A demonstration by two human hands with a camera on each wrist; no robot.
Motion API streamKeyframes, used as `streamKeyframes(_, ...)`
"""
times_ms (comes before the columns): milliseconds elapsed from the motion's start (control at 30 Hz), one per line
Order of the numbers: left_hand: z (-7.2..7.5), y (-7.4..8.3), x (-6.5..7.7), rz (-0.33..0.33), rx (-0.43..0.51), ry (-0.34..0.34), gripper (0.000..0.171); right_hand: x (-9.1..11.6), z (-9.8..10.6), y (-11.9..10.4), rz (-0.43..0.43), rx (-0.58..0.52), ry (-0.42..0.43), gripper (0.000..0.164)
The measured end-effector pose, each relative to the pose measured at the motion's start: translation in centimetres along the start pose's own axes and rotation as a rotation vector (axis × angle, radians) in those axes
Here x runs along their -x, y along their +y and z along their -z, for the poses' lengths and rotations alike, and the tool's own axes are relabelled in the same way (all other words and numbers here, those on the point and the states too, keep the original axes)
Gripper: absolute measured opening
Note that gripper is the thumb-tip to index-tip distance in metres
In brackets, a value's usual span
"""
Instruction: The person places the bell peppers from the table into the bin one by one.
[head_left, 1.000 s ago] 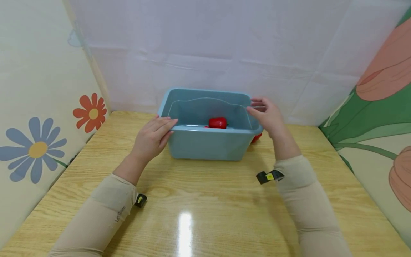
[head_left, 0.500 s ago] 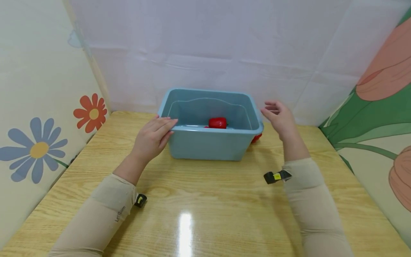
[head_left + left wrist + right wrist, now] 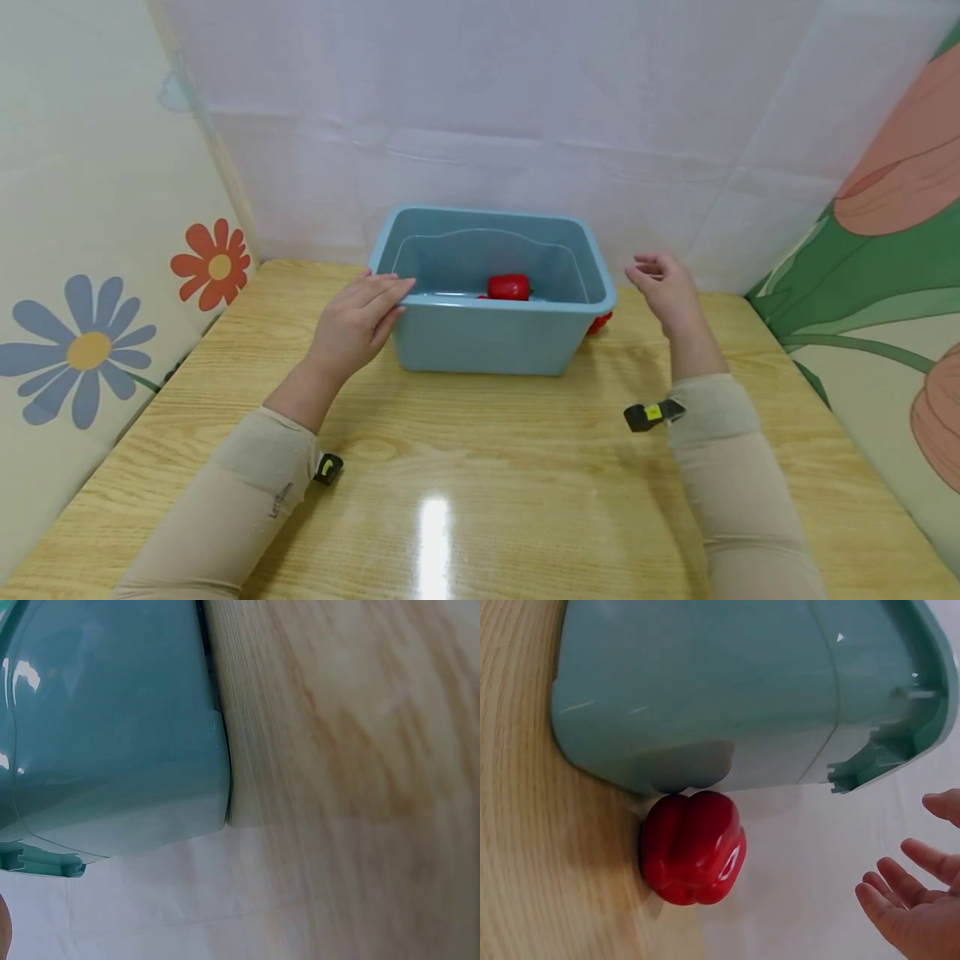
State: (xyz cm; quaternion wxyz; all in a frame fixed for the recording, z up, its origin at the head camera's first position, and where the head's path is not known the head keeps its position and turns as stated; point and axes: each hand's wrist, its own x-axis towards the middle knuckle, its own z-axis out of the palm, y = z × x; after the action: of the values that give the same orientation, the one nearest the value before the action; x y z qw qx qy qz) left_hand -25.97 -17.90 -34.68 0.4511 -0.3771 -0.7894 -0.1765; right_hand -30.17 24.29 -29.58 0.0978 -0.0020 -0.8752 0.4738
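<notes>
A light blue plastic bin (image 3: pixel 480 337) stands on the wooden table. My left hand (image 3: pixel 356 321) rests on its near left corner, fingers laid fairly straight over the rim and thumb against the outside. Inside the bin lies a red bell pepper (image 3: pixel 508 287), with a bit of something red at its left mostly hidden by the front wall. A second bell pepper (image 3: pixel 692 847) sits on the table against the bin's right side; the head view shows just a sliver of it. Off to the right of the bin, my right hand (image 3: pixel 666 287) hovers with loosely bent fingers and nothing in them.
A white sheet (image 3: pixel 480 100) hangs behind the bin. Flower-patterned panels flank the table (image 3: pixel 510 467) at the left and right. Each sleeve carries a small black wrist camera, the left camera (image 3: pixel 328 468) and the right camera (image 3: pixel 654 414).
My right hand has left the bin's right rim and moved right and slightly down toward me. My left hand, the bin and the peppers have stayed put.
</notes>
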Motion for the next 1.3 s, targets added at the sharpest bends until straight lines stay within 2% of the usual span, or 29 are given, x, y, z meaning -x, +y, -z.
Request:
streamKeyframes(233, 0.0, 0.0, 0.0, -0.005, 0.003, 0.007, 0.04, -0.4, -0.5, 1.6, 0.009, 0.007, 0.0, 0.049)
streamKeyframes(533, -0.1, -0.1, 0.1, -0.013, 0.006, 0.013, 0.036, -1.0, -1.4, 3.4, -0.009, 0.046, -0.035, 0.056)
streamKeyframes(1000, 0.0, 0.0, 0.1, -0.011, 0.005, 0.01, 0.038, -1.4, -3.3, 5.4, 0.002, 0.03, -0.067, 0.051)
streamKeyframes(1300, 0.0, 0.1, 0.0, 0.0, 0.008, 0.006, 0.038, -1.4, -3.9, 6.2, -0.007, 0.074, -0.111, 0.052)
